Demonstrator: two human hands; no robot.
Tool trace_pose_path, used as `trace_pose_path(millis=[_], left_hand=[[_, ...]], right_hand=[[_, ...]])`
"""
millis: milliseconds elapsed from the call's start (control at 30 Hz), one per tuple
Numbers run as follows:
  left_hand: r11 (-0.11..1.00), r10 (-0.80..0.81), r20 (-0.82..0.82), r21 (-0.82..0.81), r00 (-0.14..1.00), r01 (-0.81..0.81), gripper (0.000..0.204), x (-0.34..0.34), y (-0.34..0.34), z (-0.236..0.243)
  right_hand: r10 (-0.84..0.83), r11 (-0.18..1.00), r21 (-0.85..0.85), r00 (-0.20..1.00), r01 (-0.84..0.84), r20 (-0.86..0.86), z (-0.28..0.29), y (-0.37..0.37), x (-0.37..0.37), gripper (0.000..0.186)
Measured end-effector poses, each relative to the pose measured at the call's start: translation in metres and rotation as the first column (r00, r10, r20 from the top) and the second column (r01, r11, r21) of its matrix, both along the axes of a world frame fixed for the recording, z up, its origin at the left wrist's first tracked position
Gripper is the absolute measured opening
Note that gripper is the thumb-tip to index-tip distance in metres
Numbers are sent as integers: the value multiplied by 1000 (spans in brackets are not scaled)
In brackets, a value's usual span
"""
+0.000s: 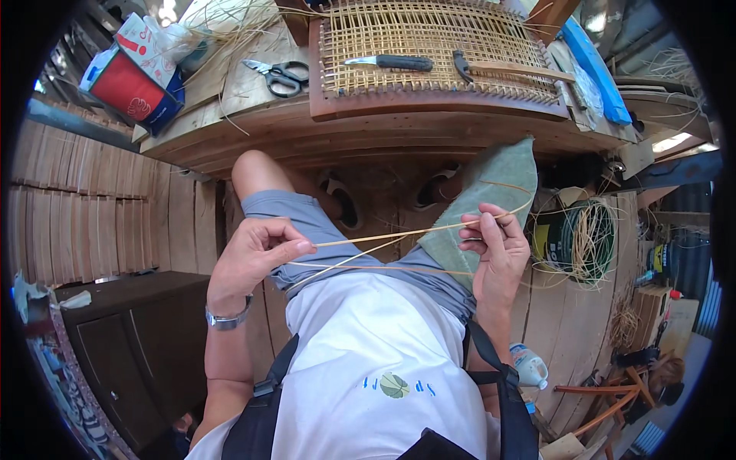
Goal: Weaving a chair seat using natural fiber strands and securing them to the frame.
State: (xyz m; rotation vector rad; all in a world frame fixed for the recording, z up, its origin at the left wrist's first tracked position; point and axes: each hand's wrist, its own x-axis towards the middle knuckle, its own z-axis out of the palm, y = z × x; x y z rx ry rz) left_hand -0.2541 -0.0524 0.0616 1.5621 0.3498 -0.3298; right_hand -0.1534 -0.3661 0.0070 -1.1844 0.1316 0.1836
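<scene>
A thin tan cane strand (383, 236) runs taut across my lap between my two hands. My left hand (267, 245) pinches one end between thumb and fingertips. On the other side my right hand (494, 244) grips the strand, with a short curved length sticking out past its fingers. Loose lengths of strand loop below, over my grey shorts. Under the right hand a green cloth (475, 199) covers my thigh. Beyond my knees, a wooden frame with a half-woven cane panel (429, 38) lies on the bench, with a knife (391, 62) and a hammer (514, 70) on it.
Black-handled scissors (280, 77) lie on the wooden bench (230, 130), left of the frame. A red and blue bag (134, 92) stands at the bench's left end. Coiled cane strands (594, 241) sit on the floor at right, near a white bottle (529, 366). A dark cabinet (138, 353) is at left.
</scene>
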Motion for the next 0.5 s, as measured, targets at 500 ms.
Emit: trace_pose_path(millis=[500], left_hand=[[998, 55, 10, 41, 998, -55, 15, -9, 10, -14]], right_hand=[[47, 998, -43, 998, -46, 32, -5, 6, -2, 18]])
